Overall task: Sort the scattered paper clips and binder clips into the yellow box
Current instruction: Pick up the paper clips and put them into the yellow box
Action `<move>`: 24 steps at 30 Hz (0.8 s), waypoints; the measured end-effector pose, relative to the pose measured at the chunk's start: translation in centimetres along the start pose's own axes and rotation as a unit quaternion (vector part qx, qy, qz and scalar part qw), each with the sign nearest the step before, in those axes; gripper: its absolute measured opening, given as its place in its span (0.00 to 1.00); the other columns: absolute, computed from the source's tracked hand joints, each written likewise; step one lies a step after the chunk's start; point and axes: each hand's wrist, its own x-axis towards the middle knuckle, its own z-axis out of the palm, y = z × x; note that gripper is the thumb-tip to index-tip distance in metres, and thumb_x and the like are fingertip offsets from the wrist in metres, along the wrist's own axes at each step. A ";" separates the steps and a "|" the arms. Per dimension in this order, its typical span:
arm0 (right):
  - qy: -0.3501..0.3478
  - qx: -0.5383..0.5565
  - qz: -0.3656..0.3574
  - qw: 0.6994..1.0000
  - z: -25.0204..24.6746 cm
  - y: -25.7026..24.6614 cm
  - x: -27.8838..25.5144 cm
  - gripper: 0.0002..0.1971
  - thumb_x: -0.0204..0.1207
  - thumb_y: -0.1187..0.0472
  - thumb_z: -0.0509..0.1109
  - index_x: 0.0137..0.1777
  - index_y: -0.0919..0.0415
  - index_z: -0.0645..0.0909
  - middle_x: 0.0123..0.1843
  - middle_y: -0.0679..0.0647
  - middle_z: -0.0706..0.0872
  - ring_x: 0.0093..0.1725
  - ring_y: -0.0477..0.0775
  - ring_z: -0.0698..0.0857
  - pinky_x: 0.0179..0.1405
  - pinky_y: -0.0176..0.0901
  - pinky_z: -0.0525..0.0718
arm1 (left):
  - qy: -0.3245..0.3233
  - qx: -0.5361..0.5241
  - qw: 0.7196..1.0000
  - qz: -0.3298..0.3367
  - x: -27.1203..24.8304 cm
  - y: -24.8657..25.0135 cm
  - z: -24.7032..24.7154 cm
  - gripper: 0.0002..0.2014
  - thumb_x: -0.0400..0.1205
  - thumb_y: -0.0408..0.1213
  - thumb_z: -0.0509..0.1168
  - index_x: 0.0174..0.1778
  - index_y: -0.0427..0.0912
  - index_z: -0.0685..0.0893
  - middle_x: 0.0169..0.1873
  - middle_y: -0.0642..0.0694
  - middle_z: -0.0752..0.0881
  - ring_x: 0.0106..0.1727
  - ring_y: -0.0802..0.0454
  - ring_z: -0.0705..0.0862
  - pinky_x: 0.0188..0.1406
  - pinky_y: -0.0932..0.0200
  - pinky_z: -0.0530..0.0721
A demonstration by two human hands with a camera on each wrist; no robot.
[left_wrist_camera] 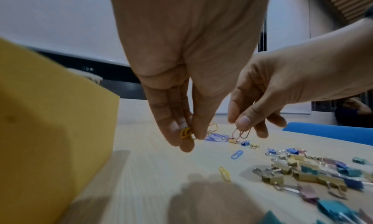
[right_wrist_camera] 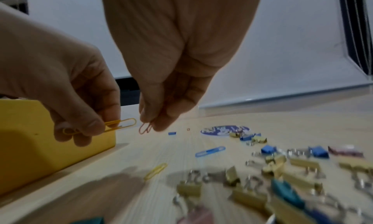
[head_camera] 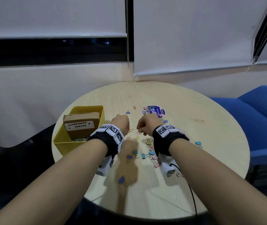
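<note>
The yellow box (head_camera: pixel 67 146) stands at the table's left, with a cardboard box (head_camera: pixel 80 124) and several paper clips (head_camera: pixel 79 140) inside. My left hand (head_camera: pixel 127 129) hovers just right of the box and pinches yellow paper clips (left_wrist_camera: pixel 186 132). Close beside it, my right hand (head_camera: pixel 141 131) pinches red paper clips (right_wrist_camera: pixel 145 129) above the table. A blue paper clip (right_wrist_camera: pixel 210 151) and a yellow one (right_wrist_camera: pixel 155 171) lie loose below the hands. Several binder clips (head_camera: pixel 149 153) in gold, blue, teal and pink lie scattered nearer me.
A round blue sticker (head_camera: pixel 153 111) lies beyond the hands, with a small blue binder clip (head_camera: pixel 128 112) and an orange paper clip (head_camera: pixel 134 108) near it. A blue chair (head_camera: pixel 259 119) stands to the right. A black cable (head_camera: pixel 193 197) runs over the round table's near edge.
</note>
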 end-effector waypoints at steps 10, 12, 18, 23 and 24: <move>0.038 -0.004 -0.012 0.999 -3.9 -1.5 -1.9 0.11 0.76 0.72 0.71 0.56 0.65 0.88 0.51 0.60 0.91 0.48 0.54 0.91 0.53 0.37 0.86 | 0.039 0.000 0.998 0.051 -1.6 0.1 -3.8 0.10 0.75 0.23 0.70 0.47 0.40 0.91 0.48 0.37 0.88 0.49 0.38 0.89 0.52 0.52 0.87; 0.048 -0.014 -0.013 0.999 -4.2 -1.9 -2.3 0.12 0.75 0.75 0.70 0.56 0.65 0.88 0.51 0.61 0.91 0.49 0.55 0.91 0.54 0.36 0.85 | 0.038 0.001 0.998 0.060 -2.0 -0.2 -4.2 0.13 0.74 0.23 0.70 0.48 0.42 0.91 0.46 0.39 0.87 0.50 0.39 0.89 0.52 0.52 0.87; 0.062 0.012 -0.030 0.998 -4.4 -4.1 -3.2 0.08 0.76 0.70 0.72 0.53 0.66 0.88 0.44 0.58 0.91 0.37 0.52 0.90 0.46 0.35 0.87 | 0.061 -0.002 0.996 0.071 -3.5 -1.8 -5.6 0.10 0.72 0.27 0.74 0.46 0.44 0.92 0.44 0.45 0.87 0.51 0.44 0.87 0.47 0.55 0.85; 0.054 -0.020 -0.070 0.996 -3.6 -6.9 -3.2 0.09 0.72 0.65 0.77 0.52 0.62 0.89 0.41 0.58 0.92 0.34 0.48 0.84 0.39 0.33 0.81 | 0.085 -0.009 0.995 0.057 -4.8 -3.7 -7.4 0.09 0.71 0.27 0.75 0.45 0.42 0.92 0.44 0.42 0.88 0.48 0.43 0.87 0.46 0.54 0.86; 0.054 -0.023 -0.080 0.995 -3.4 -7.6 -3.0 0.09 0.72 0.65 0.77 0.52 0.61 0.90 0.42 0.59 0.92 0.34 0.46 0.83 0.39 0.31 0.78 | 0.089 -0.007 0.995 0.051 -4.9 -4.2 -7.6 0.10 0.72 0.27 0.75 0.46 0.42 0.92 0.44 0.43 0.88 0.47 0.44 0.87 0.45 0.55 0.85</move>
